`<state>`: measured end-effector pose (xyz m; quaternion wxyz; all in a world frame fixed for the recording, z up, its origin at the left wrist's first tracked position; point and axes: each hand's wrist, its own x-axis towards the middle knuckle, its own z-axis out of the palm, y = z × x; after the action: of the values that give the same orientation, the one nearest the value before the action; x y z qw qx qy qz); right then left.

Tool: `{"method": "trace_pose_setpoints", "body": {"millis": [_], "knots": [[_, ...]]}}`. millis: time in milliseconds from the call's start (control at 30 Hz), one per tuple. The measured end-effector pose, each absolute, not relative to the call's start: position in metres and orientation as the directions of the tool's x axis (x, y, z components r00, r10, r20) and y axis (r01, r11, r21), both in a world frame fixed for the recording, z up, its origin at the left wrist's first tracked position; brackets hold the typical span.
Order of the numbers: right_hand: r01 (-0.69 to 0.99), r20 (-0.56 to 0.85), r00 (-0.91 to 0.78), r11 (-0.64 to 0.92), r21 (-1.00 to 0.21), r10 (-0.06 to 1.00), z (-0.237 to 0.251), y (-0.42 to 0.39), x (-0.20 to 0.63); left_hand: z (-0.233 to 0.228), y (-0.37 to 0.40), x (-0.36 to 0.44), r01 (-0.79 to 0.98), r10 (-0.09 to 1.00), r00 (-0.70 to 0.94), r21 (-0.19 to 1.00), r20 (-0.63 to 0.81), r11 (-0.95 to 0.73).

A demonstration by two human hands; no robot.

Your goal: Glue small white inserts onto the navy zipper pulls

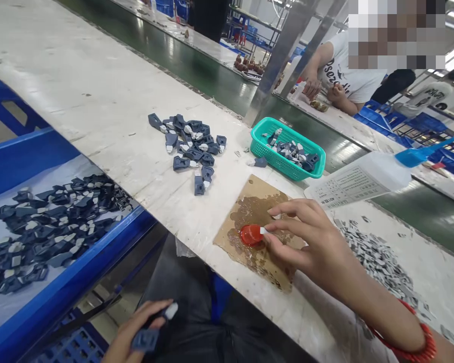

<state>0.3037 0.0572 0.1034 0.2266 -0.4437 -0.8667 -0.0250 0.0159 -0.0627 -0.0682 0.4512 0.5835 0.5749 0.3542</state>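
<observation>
My right hand [310, 242] rests over a stained cardboard pad [249, 212] on the white bench. Its thumb and forefinger pinch a small white piece [264, 230] against a red cap of liquid [250, 234] on the pad. My left hand [136, 333] is low, below the bench edge over my lap, closed around a dark blue plastic part with a white tip [151, 330].
A loose pile of blue parts [191, 148] lies mid-bench. A teal basket [320, 164] holds more. A blue tray [98, 262] at left holds many parts. A squeeze bottle [363, 181] lies on its side; small white pieces [374, 257] are scattered right. A co-worker [348, 75] sits across the conveyor.
</observation>
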Motion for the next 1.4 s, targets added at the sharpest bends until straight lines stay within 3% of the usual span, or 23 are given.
{"method": "trace_pose_setpoints", "body": {"millis": [67, 167, 300, 433, 867, 1033, 1167, 1400], "knots": [[0.781, 0.394, -0.517, 0.607, -0.146, 0.760, 0.103, 0.059, 0.301, -0.044, -0.055, 0.033, 0.189, 0.954, -0.105, 0.936, -0.282, 0.298], [0.781, 0.367, -0.529, 0.608, -0.141, 0.765, 0.102, 0.059, 0.300, -0.016, -0.046, 0.051, -0.069, 0.885, -0.194, 0.905, -0.424, 0.419], [0.786, 0.337, -0.541, 0.605, -0.124, 0.771, 0.101, 0.059, 0.300, 0.001, -0.039, 0.066, -0.430, 0.882, -0.155, 0.834, -0.445, 0.346], [0.783, 0.322, -0.550, 0.610, -0.121, 0.771, 0.102, 0.059, 0.299, 0.005, -0.033, 0.076, -0.602, 0.937, -0.111, 0.772, -0.331, 0.202], [0.770, 0.373, -0.561, 0.631, -0.092, 0.739, 0.112, 0.056, 0.298, 0.018, -0.023, 0.085, -0.637, 0.934, -0.094, 0.742, -0.344, 0.209], [0.844, 0.469, -0.432, 0.528, -0.089, 0.770, 0.118, 0.049, 0.298, 0.028, -0.019, 0.094, -0.617, 0.936, -0.041, 0.746, -0.350, 0.252], [0.830, 0.452, -0.427, 0.538, -0.147, 0.783, 0.105, 0.051, 0.299, 0.034, -0.012, 0.105, -0.590, 0.916, 0.025, 0.734, -0.399, 0.336], [0.824, 0.436, -0.323, 0.476, -0.307, 0.840, 0.107, 0.022, 0.284, 0.027, -0.008, 0.116, -0.521, 0.938, 0.099, 0.786, -0.331, 0.332]]}}
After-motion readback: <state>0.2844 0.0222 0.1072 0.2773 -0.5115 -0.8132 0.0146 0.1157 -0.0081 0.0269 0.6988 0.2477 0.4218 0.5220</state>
